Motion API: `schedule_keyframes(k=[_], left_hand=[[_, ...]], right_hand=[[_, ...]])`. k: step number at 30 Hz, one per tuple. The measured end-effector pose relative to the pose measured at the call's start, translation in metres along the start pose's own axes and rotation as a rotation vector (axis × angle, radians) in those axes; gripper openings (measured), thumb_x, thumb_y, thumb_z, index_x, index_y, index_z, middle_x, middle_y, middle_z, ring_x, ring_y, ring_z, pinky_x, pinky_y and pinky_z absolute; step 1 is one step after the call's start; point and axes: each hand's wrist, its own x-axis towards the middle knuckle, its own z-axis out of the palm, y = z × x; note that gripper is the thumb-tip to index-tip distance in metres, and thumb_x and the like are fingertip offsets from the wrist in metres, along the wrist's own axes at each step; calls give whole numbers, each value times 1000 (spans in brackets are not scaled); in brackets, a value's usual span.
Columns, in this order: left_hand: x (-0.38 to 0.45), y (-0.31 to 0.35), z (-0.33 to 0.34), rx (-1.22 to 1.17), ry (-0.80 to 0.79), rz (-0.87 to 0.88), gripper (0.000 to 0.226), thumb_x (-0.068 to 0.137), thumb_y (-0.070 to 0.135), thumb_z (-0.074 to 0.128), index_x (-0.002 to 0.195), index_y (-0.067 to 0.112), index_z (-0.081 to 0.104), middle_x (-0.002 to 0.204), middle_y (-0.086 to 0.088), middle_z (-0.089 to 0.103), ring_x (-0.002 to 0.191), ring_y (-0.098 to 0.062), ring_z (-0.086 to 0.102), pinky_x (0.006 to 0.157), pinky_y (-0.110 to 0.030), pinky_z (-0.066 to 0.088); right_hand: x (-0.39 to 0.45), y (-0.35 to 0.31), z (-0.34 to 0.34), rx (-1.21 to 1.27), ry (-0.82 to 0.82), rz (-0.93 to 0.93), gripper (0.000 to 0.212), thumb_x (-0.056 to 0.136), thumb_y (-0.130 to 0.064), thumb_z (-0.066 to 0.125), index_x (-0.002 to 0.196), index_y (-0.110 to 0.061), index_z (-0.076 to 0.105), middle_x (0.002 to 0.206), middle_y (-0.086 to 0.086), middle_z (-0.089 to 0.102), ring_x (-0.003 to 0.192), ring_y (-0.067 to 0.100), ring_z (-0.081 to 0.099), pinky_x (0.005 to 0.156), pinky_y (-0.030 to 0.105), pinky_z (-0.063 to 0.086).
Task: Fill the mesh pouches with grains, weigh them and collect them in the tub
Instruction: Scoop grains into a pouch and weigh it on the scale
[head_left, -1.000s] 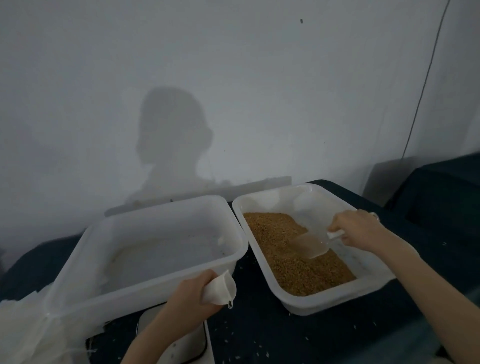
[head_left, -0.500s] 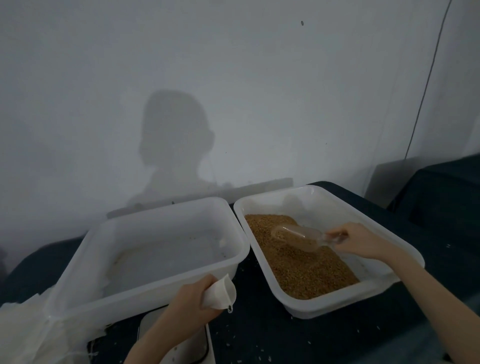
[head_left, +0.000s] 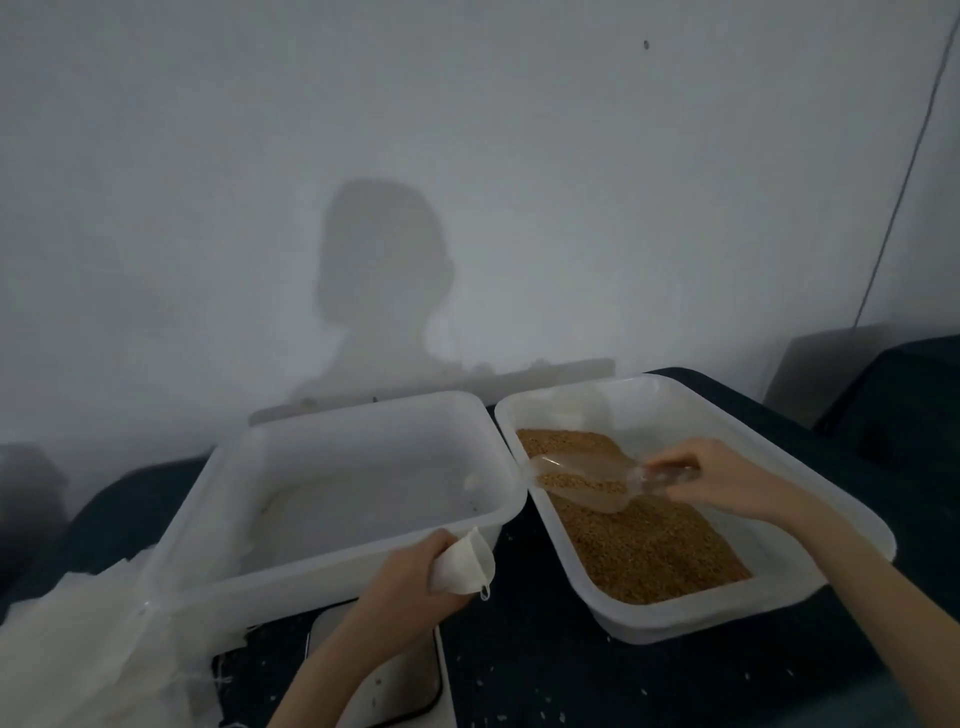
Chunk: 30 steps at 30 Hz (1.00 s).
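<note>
On the dark tabletop the tub looks empty; no pouch is filled. Your right hand grips a loaded scoop; your left hand pinches the pouch beside the tub.

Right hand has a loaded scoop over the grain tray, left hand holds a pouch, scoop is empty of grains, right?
Not quite: the head view shows the scoop in the right hand holding grains above the grain tray. The left hand does hold a pouch.
</note>
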Motion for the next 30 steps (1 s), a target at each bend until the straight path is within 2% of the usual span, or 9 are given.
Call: schedule_keyframes(k=[5,9,12,17,21,25,28,30], left_hand=[[-1,3,-7,7,22,-29,27,76,44,69,93,41,49,89,20,62,81,14,55,61,-4,40],[-3,4,-15,23,62,-37,30,76,46,71,95,41,48,89,20,62,78,11,56,59,-6,40],[-5,2,-19,36,83,-50,31,75,49,70,93,43,45,89,19,61,78,7,57,58,-8,39],[-6,2,-20,77,58,-51,38,76,47,70,105,35,48,95,14,63,82,0,59,62,-12,41],[-5,5,-19,98,40,-48,40,77,49,69,108,35,48,94,14,62,81,0,58,61,-11,38],[-6,9,-19,99,3,-31,39,80,51,67,109,37,44,92,17,58,76,4,54,59,-9,37],[-7,11,-19,91,-12,-34,44,79,57,64,111,37,42,94,18,55,79,1,53,62,-13,38],[-9,9,-20,73,-19,-49,48,77,62,62,113,37,41,94,19,54,82,1,53,63,-14,37]], right_hand=[[6,-34,8,-18,-173,-101,34,84,-9,69,105,-35,72,100,-22,70,92,-4,63,76,14,51],[10,-50,18,-89,-242,-145,36,81,-4,68,106,-31,72,98,-16,72,91,1,65,77,21,53],[10,-56,22,-133,-263,-130,37,80,-7,68,105,-34,71,102,-17,70,94,-3,63,84,24,54],[16,-62,31,-224,-286,-115,33,81,-19,71,107,-40,69,102,-24,67,96,-7,60,87,24,52],[18,-67,37,-189,-296,-109,35,80,-17,72,103,-44,68,99,-25,69,93,-12,61,80,16,52],[21,-71,44,-176,-311,-112,33,81,-19,73,106,-40,70,99,-25,70,94,-10,62,84,19,54],[22,-77,48,-188,-317,-127,33,83,-22,71,110,-41,66,99,-26,66,94,-14,60,82,13,52],[21,-81,50,-202,-335,-140,33,85,-23,70,109,-44,63,99,-28,63,95,-14,59,87,15,51]])
